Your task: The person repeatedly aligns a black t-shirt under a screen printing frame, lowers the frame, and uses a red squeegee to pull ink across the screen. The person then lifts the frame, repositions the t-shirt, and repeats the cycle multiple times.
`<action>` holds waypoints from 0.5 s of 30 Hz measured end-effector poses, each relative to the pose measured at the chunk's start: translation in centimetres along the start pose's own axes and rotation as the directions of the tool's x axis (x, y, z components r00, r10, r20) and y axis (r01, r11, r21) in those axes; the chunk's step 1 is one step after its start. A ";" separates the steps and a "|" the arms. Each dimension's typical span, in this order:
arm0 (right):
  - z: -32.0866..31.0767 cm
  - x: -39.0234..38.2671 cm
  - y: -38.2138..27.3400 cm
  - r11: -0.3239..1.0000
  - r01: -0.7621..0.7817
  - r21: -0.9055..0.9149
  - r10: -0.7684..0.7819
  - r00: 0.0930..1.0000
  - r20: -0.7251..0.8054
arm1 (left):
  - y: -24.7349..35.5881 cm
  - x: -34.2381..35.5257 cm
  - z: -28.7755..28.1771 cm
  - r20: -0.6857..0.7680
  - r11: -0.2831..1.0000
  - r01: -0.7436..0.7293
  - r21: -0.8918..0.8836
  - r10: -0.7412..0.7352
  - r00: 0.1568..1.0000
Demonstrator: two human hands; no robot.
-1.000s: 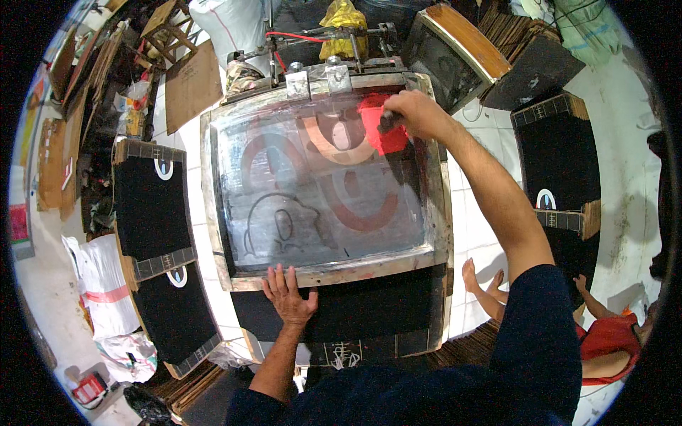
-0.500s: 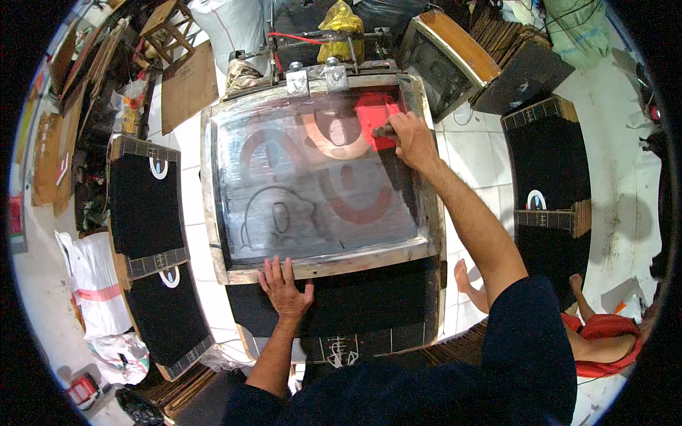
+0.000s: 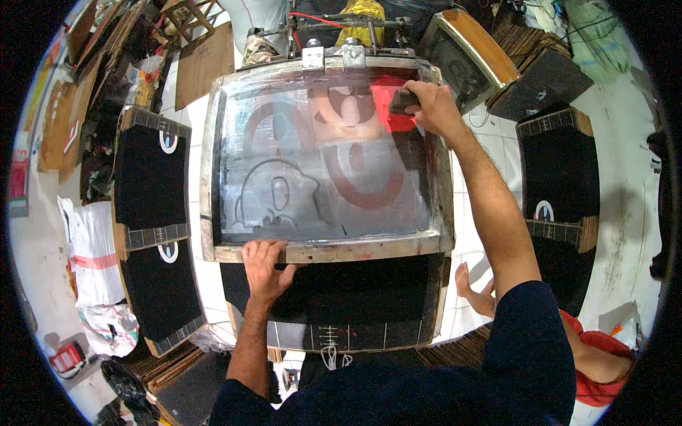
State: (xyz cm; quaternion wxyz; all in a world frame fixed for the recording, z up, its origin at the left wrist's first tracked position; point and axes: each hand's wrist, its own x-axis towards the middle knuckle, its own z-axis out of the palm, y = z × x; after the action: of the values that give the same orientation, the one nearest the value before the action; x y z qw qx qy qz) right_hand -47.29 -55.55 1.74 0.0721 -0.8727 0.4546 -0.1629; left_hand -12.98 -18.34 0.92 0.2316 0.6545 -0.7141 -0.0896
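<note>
A wooden-framed printing screen [image 3: 369, 250] lies in front of me, held at its far side by metal clamps [image 3: 312, 58]. Faint ring, eye and cartoon outlines show on its mesh. My left hand [image 3: 266, 270] has its fingers curled over the near rail, left of its middle, thumb below. At the far right corner my right hand [image 3: 432, 106] grips a dark squeegee [image 3: 403, 103], of which only a small block shows. Red ink [image 3: 387, 91] lies on the mesh beside it. Under the screen, a black fabric panel [image 3: 334, 287] sticks out on the near side.
Black panels with white ring prints stand on stacks at the left [image 3: 153, 177] and right [image 3: 558, 163]. Another framed screen [image 3: 462, 67] leans at the far right. A yellow bag [image 3: 361, 25] hangs behind the clamps. Someone's bare foot [image 3: 474, 291] rests at the lower right.
My left fingers, flatter on the near rail before, now curl over it. My right hand and squeegee have turned a little at the red ink. The whole view has shifted.
</note>
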 end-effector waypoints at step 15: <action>2.6 8.5 3.3 0.996 -0.078 0.040 0.085 0.968 -0.238 | 1.2 -0.4 0.0 -0.015 0.994 0.096 0.046 -0.096 0.995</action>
State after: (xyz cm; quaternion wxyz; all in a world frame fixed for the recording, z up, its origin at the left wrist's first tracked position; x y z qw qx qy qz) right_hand -44.38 -64.43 0.27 0.0364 -0.8261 0.4930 -0.2707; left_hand -14.06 -17.78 1.35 0.2163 0.6939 -0.6821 -0.0796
